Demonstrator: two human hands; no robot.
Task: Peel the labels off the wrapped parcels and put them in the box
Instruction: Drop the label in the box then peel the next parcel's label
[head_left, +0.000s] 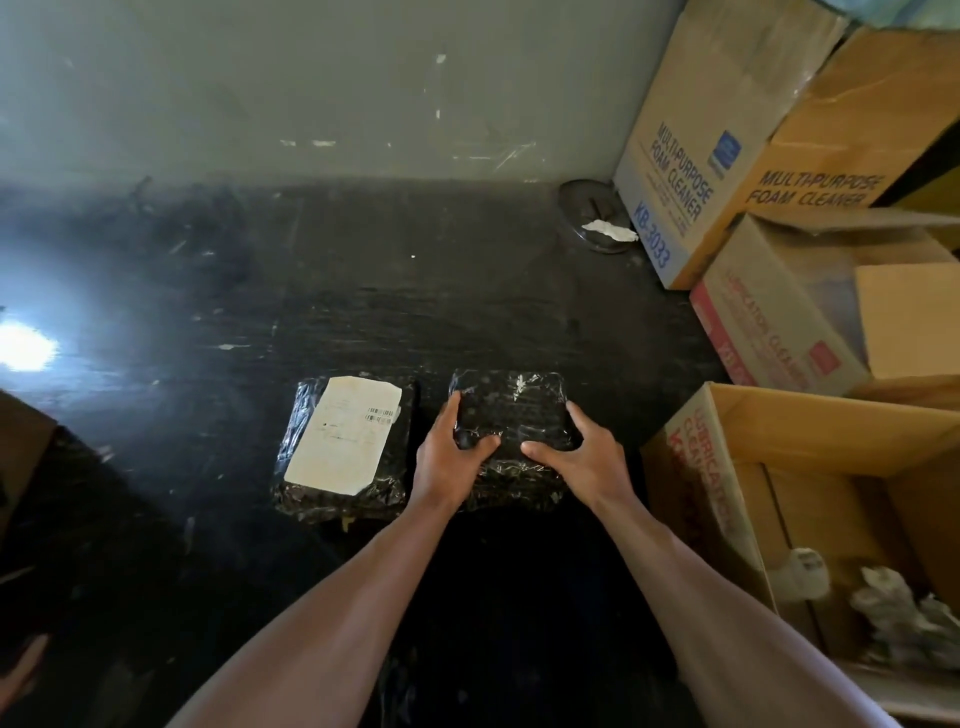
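Observation:
Two black plastic-wrapped parcels lie side by side on the dark floor. The left parcel (343, 447) carries a white label (345, 434) with a barcode on its top face. The right parcel (511, 410) shows no label, only a small white scrap near its far edge. My left hand (449, 452) grips its left side with the thumb on top. My right hand (576, 452) grips its right side the same way. An open cardboard box (727, 467) stands to the right, with crumpled paper pieces (893, 608) at its bottom.
Stacked cardboard cartons (691, 171) line the right wall, one open carton (779, 312) holding a smaller box. A round metal lid (587, 208) with a white paper scrap lies at the back. A grey wall rises behind; bright glare falls at the left.

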